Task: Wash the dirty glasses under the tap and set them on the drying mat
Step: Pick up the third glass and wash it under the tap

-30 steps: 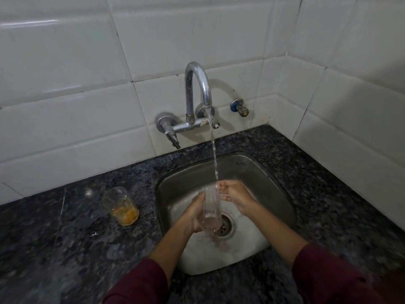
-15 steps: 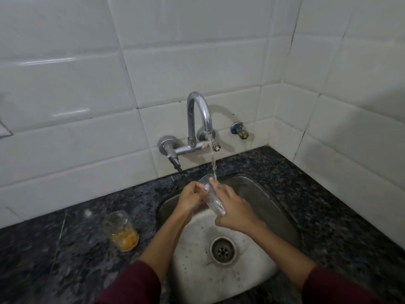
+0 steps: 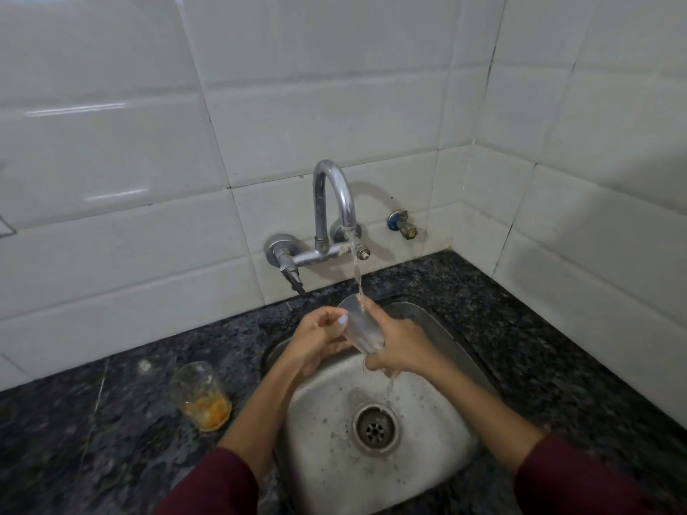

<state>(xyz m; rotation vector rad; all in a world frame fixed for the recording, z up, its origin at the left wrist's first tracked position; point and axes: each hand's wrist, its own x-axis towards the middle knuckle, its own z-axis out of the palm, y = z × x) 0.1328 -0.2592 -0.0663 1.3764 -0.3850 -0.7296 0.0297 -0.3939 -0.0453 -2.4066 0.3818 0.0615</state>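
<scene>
A clear glass (image 3: 360, 326) is held tilted over the steel sink (image 3: 442, 451), its mouth up and to the left under the running stream from the chrome tap (image 3: 332, 202). My right hand (image 3: 399, 343) wraps its lower part, and water runs off below that hand. My left hand (image 3: 318, 338) holds the glass near the rim with fingers and thumb. A second glass (image 3: 200, 397) with orange residue at its bottom stands on the dark granite counter (image 3: 111, 421), left of the sink. No drying mat is in view.
The sink's drain (image 3: 374, 427) lies below the hands. A small brass valve (image 3: 403, 225) with a blue collar sticks out of the white tiled wall right of the tap. The tiled walls meet in a corner at the right.
The glass and both hands rose from low over the drain to just under the spout, and the glass tipped from upright to tilted. The view dropped slightly.
</scene>
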